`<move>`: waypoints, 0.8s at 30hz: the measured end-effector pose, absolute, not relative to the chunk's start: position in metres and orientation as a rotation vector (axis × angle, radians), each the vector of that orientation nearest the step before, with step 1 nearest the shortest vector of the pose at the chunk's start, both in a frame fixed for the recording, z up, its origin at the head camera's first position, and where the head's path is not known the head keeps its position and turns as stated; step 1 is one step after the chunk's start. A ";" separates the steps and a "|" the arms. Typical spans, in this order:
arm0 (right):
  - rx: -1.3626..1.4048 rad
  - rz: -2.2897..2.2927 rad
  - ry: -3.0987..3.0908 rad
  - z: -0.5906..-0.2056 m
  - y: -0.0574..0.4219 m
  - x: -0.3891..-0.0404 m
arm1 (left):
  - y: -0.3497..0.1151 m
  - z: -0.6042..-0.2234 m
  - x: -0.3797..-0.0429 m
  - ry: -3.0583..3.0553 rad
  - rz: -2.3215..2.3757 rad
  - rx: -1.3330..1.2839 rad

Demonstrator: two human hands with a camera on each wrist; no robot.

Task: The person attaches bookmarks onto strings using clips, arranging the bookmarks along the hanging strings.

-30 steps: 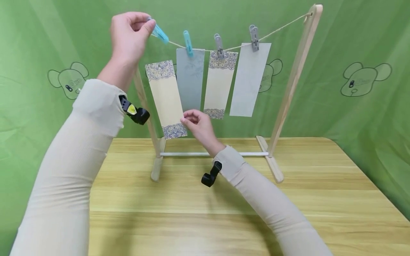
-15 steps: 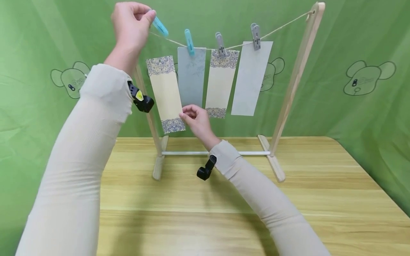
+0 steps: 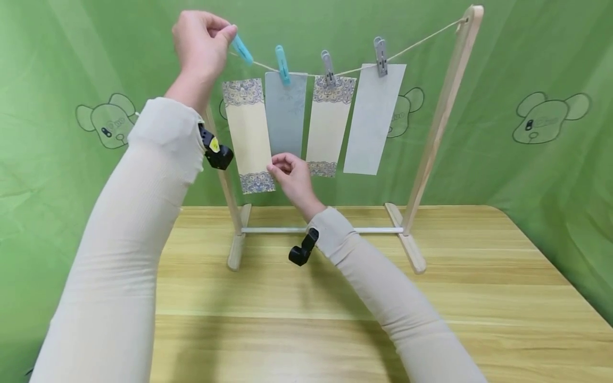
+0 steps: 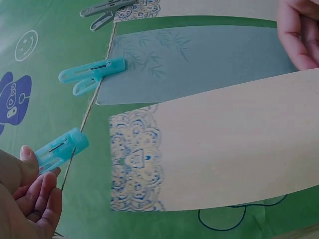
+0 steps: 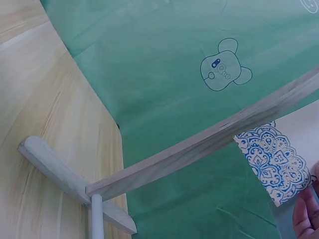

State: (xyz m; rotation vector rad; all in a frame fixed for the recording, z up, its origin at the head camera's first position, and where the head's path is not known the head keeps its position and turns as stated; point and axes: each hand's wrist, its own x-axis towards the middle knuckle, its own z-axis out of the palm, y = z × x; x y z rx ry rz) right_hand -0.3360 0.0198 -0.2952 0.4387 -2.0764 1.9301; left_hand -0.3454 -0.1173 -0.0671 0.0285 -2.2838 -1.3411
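Between thumb and fingers my left hand (image 3: 202, 45) pinches a blue clothespin (image 4: 62, 149) by its handle end, at the string (image 3: 423, 40). My right hand (image 3: 296, 180) pinches the lower right edge of a cream paper strip (image 3: 248, 133) with blue patterned ends. That strip's top edge (image 4: 133, 162) is below the string and apart from the held clothespin. Beside it hangs a blue-grey paper strip (image 3: 286, 114) under another blue clothespin (image 3: 282, 65). Further right, grey clothespins (image 3: 328, 69) hold a second patterned strip (image 3: 330, 127) and a pale grey strip (image 3: 375, 119).
The string runs between the posts of a wooden stand (image 3: 442, 119), its feet (image 3: 411, 254) on the wood-grain table (image 3: 306, 314). A white rod (image 3: 378, 230) joins the posts low down. Behind hangs a green curtain (image 3: 527, 53) with bear outlines.
The cream strip has risen and turned more upright, nearer the string, with my right hand moving slightly up and left. My left hand keeps its pinch on the clothespin, shifted slightly right.
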 end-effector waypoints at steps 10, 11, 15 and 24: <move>0.450 1.921 -2.007 -0.291 0.016 -0.338 | -0.121 -0.070 -0.348 -2.337 -1.283 0.009; 0.446 1.923 -2.003 -0.291 0.016 -0.339 | -0.121 -0.070 -0.348 -2.344 -1.273 0.006; 0.432 1.934 -1.990 -0.290 0.015 -0.339 | -0.121 -0.071 -0.348 -2.363 -1.224 -0.009; 0.405 1.947 -1.992 -0.292 0.016 -0.341 | -0.123 -0.073 -0.348 -2.356 -1.210 -0.012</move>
